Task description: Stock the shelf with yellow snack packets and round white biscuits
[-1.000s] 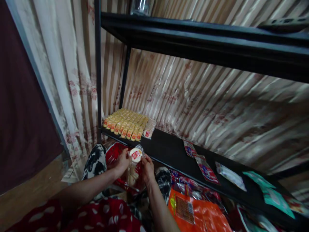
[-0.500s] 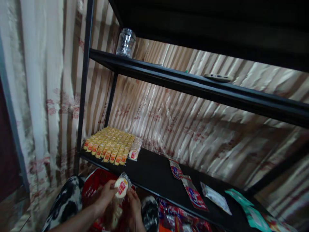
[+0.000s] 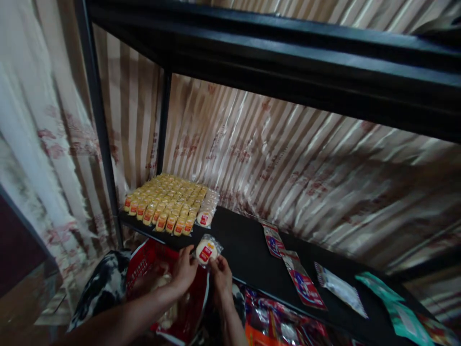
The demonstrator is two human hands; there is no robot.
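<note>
Between my two hands is a round, pale snack cake in a clear wrapper (image 3: 206, 252) with a red label, held at the front edge of the black shelf (image 3: 237, 240). My left hand (image 3: 185, 268) pinches its left side, and my right hand (image 3: 220, 274) grips the lower right corner of the wrapper. Just behind it stands a row of similar round wrapped cakes (image 3: 207, 211). Left of that row, packed yellow wrapped cakes (image 3: 163, 204) with orange labels fill the shelf's corner. Below my left arm, a red basket (image 3: 144, 262) holds more pale packages.
Flat red-and-blue packets (image 3: 302, 281), a white packet (image 3: 342, 290) and green packets (image 3: 406, 317) lie along the shelf to the right. Colourful packages (image 3: 273, 322) sit beneath its front edge. An upper black shelf (image 3: 252, 36) overhangs, and a dark post (image 3: 99, 115) stands at left.
Both hands have lifted the round cake from over the basket up and to the right, to the shelf's front edge. The camera view has shifted lower and closer to the shelf.
</note>
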